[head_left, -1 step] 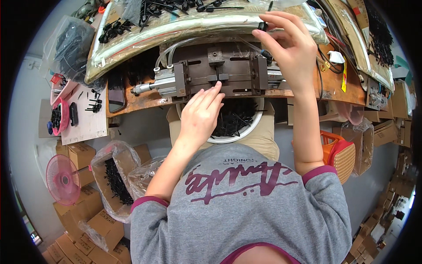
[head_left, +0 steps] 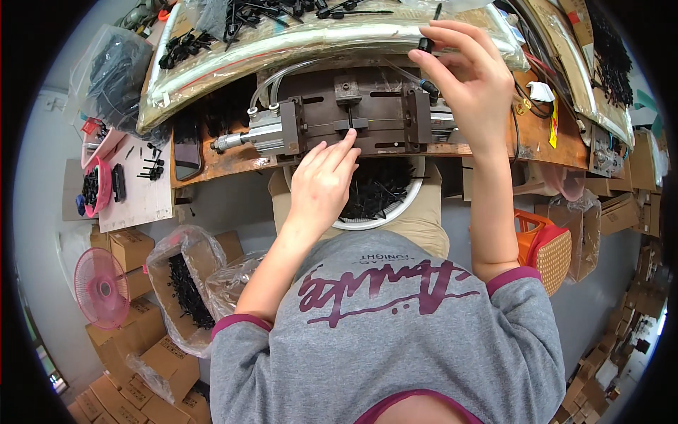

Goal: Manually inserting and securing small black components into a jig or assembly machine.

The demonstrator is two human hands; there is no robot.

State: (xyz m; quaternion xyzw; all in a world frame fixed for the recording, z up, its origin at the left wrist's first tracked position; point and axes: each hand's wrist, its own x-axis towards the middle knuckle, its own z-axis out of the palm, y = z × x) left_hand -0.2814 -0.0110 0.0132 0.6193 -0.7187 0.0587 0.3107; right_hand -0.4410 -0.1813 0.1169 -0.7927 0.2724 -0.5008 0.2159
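Observation:
My left hand (head_left: 322, 185) lies with its fingers stretched out. Its index fingertip touches the small grey block at the middle of a dark metal fixture (head_left: 385, 109). A thin black piece (head_left: 351, 113) stands in the slot of that block, partly hidden by the fingertip. Raised over the right end of the fixture, my right hand (head_left: 472, 88) pinches a black plastic part with a thin stem (head_left: 425, 44) between thumb and fingers. The stem points up and away from me. An air cylinder (head_left: 265, 138) with clear hoses sits on the fixture's left.
A white basket (head_left: 417, 201) of black parts rests on my lap under the table edge. Beyond the fixture, a plastic-wrapped board (head_left: 296, 44) carries more black parts. A phone (head_left: 187, 145) lies to the left. A pink fan (head_left: 102, 288) and an orange stool (head_left: 540, 244) stand at the sides.
My right hand has shifted slightly to the right with the black part in it. The left hand stays on the fixture.

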